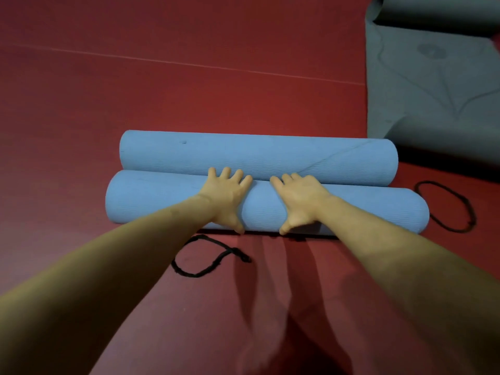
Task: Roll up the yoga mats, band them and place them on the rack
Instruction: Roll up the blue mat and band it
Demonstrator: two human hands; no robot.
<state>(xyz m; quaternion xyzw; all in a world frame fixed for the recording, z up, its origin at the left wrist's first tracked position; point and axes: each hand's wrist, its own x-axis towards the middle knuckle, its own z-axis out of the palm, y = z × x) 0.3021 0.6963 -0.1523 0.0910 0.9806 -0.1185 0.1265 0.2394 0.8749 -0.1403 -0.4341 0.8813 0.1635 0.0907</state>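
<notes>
Rolled: two blue yoga mats lie side by side on the red floor | hands: left hand and right hand flat, fingers spread, pressing the nearer roll | bands: black loops lie unused, one beneath the left wrist, one right of the right hand | grey mat beyond the right hand partly unrolled | rack unseen; banding and racking remain.

The two blue rolled mats look like matt foam with a fine wavy ribbed texture. The red floor is a smooth, matt padded surface. The grey mat looks smooth and rubbery, with faint printed lines. The black bands look like soft, slightly fuzzy cord
</notes>
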